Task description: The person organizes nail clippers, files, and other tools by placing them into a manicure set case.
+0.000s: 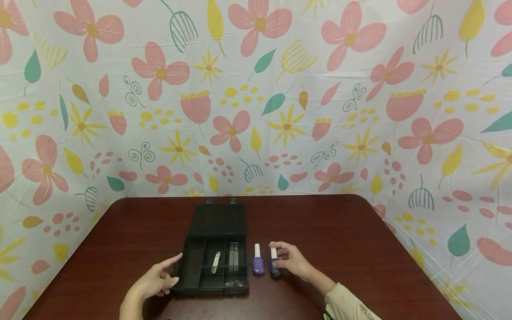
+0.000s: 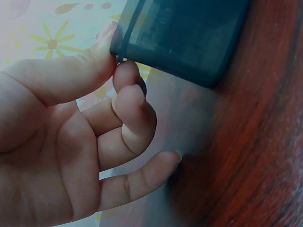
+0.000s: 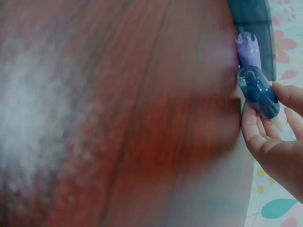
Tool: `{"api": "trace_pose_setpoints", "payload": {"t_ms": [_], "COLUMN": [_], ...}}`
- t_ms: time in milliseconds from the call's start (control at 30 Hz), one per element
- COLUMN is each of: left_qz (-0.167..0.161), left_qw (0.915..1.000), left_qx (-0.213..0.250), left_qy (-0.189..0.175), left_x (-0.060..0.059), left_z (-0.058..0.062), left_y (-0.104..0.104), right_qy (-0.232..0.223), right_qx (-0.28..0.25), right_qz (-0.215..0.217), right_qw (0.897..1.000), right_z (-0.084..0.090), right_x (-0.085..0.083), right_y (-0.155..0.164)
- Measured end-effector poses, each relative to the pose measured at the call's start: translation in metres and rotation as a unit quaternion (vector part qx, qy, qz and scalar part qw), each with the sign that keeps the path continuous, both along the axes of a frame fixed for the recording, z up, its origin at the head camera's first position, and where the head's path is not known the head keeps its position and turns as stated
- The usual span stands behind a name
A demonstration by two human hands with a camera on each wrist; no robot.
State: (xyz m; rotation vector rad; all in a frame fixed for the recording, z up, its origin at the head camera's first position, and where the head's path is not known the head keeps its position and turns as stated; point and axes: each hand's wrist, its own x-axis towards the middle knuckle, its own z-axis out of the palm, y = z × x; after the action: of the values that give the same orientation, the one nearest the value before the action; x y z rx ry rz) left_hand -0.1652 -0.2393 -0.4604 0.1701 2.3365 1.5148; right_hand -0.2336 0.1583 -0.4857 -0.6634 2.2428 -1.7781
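Observation:
My left hand [image 1: 154, 280] is at the left side of a black compartment box [image 1: 192, 286], with the index finger stretched to its rim and the thumb near its front corner. In the left wrist view, fingertips meet the edge of the box [image 2: 189, 47] while the other fingers bend loosely. My right hand [image 1: 294, 262] holds a dark blue nail polish bottle [image 3: 258, 92] with a white cap between thumb and fingers. A purple nail polish bottle [image 1: 258, 265] stands upright between it and the box.
The box's lid [image 1: 218, 218] is folded back behind it. Inside lie a nail clipper [image 1: 216, 262] and a flat clear-and-grey item [image 1: 234, 257], in separate compartments. Brown wooden table [image 1: 320, 222] surface extends on both sides, with a floral cloth [image 1: 248, 111] behind.

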Motion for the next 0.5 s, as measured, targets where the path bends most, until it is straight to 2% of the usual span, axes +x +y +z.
{"api": "trace_pose_setpoints", "payload": {"t_ms": [167,400,500], "left_qz": [-0.001,-0.001,-0.002], "left_qw": [1.0,1.0,1.0], "left_qx": [0.001,0.003,0.003], "left_qy": [0.001,0.003,0.002], "left_x": [0.0,0.001,0.001], "left_z": [0.0,0.001,0.001], "left_y": [0.0,0.0,0.0], "right_qy": [-0.026,-0.044,-0.07], "right_qx": [-0.024,-0.053,-0.087], "right_qz": [-0.008,-0.052,-0.063], "right_qw": [0.999,0.996,0.992], "right_z": [0.003,0.008,0.009], "right_x": [0.0,0.001,0.002], "right_y": [-0.003,-0.009,-0.012]}}
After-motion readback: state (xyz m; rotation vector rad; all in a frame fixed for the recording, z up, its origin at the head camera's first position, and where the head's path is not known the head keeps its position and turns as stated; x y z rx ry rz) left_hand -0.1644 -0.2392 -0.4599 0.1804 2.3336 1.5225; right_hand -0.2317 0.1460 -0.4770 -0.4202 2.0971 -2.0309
